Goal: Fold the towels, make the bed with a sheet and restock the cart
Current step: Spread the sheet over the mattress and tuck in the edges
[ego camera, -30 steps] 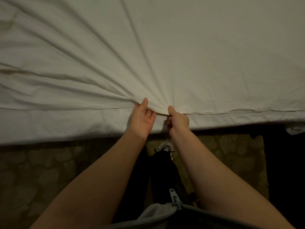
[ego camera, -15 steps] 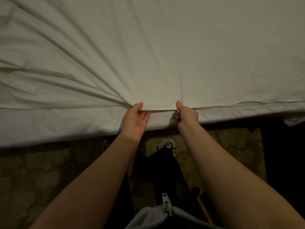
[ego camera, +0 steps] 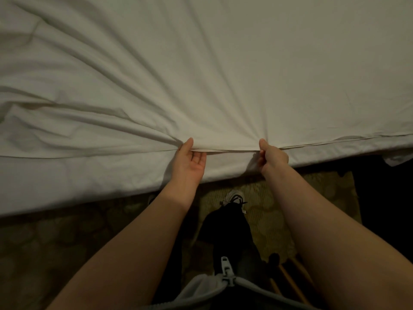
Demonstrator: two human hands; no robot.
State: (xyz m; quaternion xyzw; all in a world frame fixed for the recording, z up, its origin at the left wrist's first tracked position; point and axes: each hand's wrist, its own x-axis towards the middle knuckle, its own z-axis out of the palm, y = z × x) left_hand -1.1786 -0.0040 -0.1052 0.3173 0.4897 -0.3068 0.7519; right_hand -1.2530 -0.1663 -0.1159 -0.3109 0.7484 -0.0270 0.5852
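While standing at the bedside, noted white bed sheet (ego camera: 201,74) spread across the mattress top, near hem lying along the upper edge of the mattress side (ego camera: 89,182), directly ahead. Found left hand (ego camera: 190,163) palm-up at that hem, thumb on top, fingers tucked beneath, pinching the cloth. Found right hand (ego camera: 271,156) further along the same hem, thumb over, fingers curled under, pinching likewise. Saw deep creases fanning from the left pinch toward the far left, with smoother cloth to the right.

Judged fabric light, thin, soft and wholly limp: likely to follow a pull only along the line of tension and to bunch anywhere slack. Judged the doubled hem the firmest place to grip. Reckoned two spaced pinches better than one for drawing the edge straight. Expected no breakage, only fresh wrinkles from an uneven tug.

Compared against half a second earlier: hands set wider apart along the hem, with a longer flat stretch of edge held between. Compared against a full second earlier: gap far wider, up from thumbs nearly meeting. Found folds at left radiating much as before.

Noted also patterned carpet (ego camera: 44,253) below, one white laced shoe (ego camera: 233,196) just short of the bed, and a grey zip pull (ego camera: 225,268) low in view.
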